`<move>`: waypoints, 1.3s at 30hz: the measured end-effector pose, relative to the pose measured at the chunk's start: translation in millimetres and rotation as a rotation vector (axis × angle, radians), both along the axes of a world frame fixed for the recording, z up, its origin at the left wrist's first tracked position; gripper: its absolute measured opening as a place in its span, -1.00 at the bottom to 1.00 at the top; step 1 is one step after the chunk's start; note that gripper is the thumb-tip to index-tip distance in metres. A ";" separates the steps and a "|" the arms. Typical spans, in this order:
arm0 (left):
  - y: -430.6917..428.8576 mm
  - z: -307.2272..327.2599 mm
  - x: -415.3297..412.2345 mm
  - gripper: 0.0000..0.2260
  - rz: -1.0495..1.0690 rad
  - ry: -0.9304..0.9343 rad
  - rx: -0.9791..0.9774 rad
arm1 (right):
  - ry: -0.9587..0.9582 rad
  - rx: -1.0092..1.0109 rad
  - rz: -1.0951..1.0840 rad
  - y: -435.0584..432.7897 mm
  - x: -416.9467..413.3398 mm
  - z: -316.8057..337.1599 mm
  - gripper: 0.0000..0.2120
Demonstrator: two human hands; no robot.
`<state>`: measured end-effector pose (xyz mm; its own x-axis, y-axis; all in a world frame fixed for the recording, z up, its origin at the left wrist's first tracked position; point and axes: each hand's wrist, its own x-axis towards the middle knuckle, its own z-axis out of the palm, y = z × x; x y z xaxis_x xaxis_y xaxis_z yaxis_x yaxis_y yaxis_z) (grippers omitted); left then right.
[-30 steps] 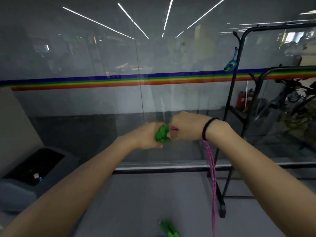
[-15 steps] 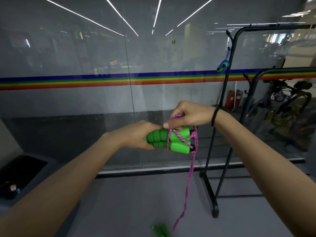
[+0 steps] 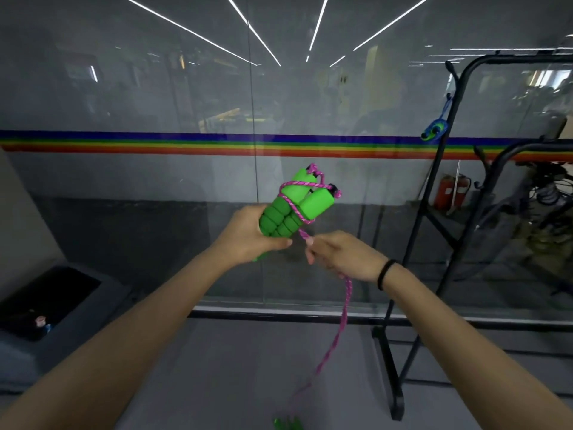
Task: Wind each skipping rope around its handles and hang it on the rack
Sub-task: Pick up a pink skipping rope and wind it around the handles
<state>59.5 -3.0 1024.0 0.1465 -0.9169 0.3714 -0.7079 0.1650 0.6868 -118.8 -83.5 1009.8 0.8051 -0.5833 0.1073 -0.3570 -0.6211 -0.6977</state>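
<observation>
Glass wall, left hand gripping green handles angled up-right, right hand pinching pink rope

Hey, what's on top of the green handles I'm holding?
Turns of pink rope cross over the green handles, then lead into the right hand. The left hand covers the handles' lower ends, so any turns there are hidden.

We hold the handles before the glass wall, the rope trailing to the floor; rack right, bin left.
</observation>
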 end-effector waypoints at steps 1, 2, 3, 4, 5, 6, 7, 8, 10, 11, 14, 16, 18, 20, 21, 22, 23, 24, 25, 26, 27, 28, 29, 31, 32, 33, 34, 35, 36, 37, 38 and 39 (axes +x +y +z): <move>-1.6 -3.7 2.3 -0.77 0.030 -0.070 0.016 | 0.076 -0.155 0.034 0.2 -1.6 4.9 -0.66; -3.1 -7.6 4.7 -0.71 0.056 -0.162 0.057 | 0.151 -0.289 0.061 -0.4 -3.2 11.7 -0.69; -3.4 -10.8 6.2 -0.66 0.082 -0.264 0.118 | 0.206 -0.392 0.077 -1.6 -4.2 18.4 -0.70; -2.6 -12.9 6.1 -0.63 0.106 -0.364 0.186 | 0.234 -0.460 0.089 -2.8 -4.7 25.7 -0.70; -1.3 -14.2 5.1 -0.64 0.118 -0.467 0.244 | 0.250 -0.487 0.106 -3.7 -4.8 33.3 -0.71; 0.6 -14.1 3.1 -0.66 0.106 -0.570 0.285 | 0.259 -0.500 0.128 -4.9 -5.0 40.2 -0.71; 1.9 -13.6 1.0 -0.69 0.067 -0.654 0.314 | 0.259 -0.516 0.147 -5.6 -4.8 47.3 -0.73; 3.7 -12.0 -1.8 -0.73 0.004 -0.712 0.330 | 0.239 -0.500 0.163 -6.9 -3.7 54.4 -0.74; 7.6 -7.1 -5.9 -0.77 -0.142 -0.744 0.345 | 0.151 -0.358 0.210 -12.6 -0.3 62.4 -0.76; 9.1 -3.4 -7.8 -0.79 -0.194 -0.721 0.334 | 0.090 -0.247 0.237 -17.1 2.2 61.8 -0.77; 10.9 8.5 -12.7 -0.76 -0.259 -0.549 0.217 | -0.129 0.104 0.284 -28.5 3.4 46.7 -0.84; 10.3 10.9 -14.1 -0.74 -0.269 -0.414 0.130 | -0.283 0.278 0.257 -35.3 1.5 26.6 -0.67; 9.5 7.4 -14.7 -0.74 -0.251 -0.300 0.075 | -0.396 0.484 0.220 -42.9 -0.5 9.4 -0.50; 9.6 2.3 -16.6 -0.74 -0.224 -0.195 0.051 | -0.467 0.680 0.453 -32.5 1.6 -1.0 -0.62; 9.5 0.3 -17.8 -0.73 -0.206 -0.143 0.037 | -0.514 0.712 0.460 -29.7 4.9 -4.7 -0.74; 9.1 -0.5 -18.9 -0.72 -0.186 -0.089 0.022 | -0.517 0.669 0.351 -30.4 5.5 -12.9 -0.80; 8.5 -0.6 -20.0 -0.72 -0.162 -0.032 0.004 | -0.485 0.645 0.185 -31.1 5.1 -18.9 -0.77; 7.2 -0.2 -20.2 -0.73 -0.135 0.021 -0.013 | -0.445 0.513 0.063 -32.2 4.4 -24.7 -0.70; 5.5 0.4 -20.0 -0.73 -0.112 0.065 -0.033 | -0.406 0.488 0.047 -28.3 2.8 -27.0 -0.66; 3.6 0.5 -18.8 -0.73 -0.085 0.098 -0.051 | -0.387 0.486 0.077 -25.6 1.9 -28.6 -0.64; 2.2 0.3 -17.6 -0.72 -0.057 0.118 -0.066 | -0.374 0.491 0.114 -24.1 2.7 -29.6 -0.62; 1.0 -0.6 -16.3 -0.70 -0.020 0.124 -0.077 | -0.349 0.467 0.123 -20.0 1.7 -27.9 -0.61; -0.7 -2.2 -14.1 -0.68 0.021 0.112 -0.085 | -0.324 0.447 0.117 -17.3 2.0 -26.1 -0.61; -2.9 -6.3 -10.0 -0.63 0.083 0.062 -0.091 | -0.258 0.370 0.093 -14.7 3.3 -25.2 -0.61; -3.6 -7.9 -8.0 -0.61 0.108 0.035 -0.088 | -0.205 0.313 0.080 -13.3 4.1 -24.4 -0.62; -4.0 -9.5 -6.2 -0.59 0.138 0.005 -0.083 | -0.145 0.266 0.062 -11.3 4.7 -22.1 -0.63; -4.9 -11.1 -3.5 -0.57 0.177 -0.035 -0.075 | -0.088 0.206 0.048 -10.0 5.5 -20.3 -0.65; -5.3 -12.0 -0.5 -0.55 0.227 -0.092 -0.062 | -0.033 0.133 0.043 -8.8 6.1 -18.0 -0.66; -4.7 -12.2 2.5 -0.54 0.286 -0.164 -0.034 | 0.015 0.042 0.049 -8.1 6.5 -16.0 -0.68; -3.4 -11.7 4.8 -0.53 0.342 -0.246 0.011 | 0.058 -0.057 0.057 -7.5 6.3 -13.4 -0.70; -1.4 -11.7 7.0 -0.53 0.380 -0.336 0.066 | 0.092 -0.152 0.072 -7.6 5.9 -11.1 -0.71; 0.1 -12.6 9.1 -0.53 0.392 -0.427 0.119 | 0.116 -0.232 0.085 -7.6 6.1 -8.7 -0.71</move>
<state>68.7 -2.8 1011.4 0.3424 -0.8636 0.3700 -0.9185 -0.2249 0.3252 -112.7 -91.1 1001.1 0.8648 -0.4839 0.1342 -0.3660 -0.7904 -0.4911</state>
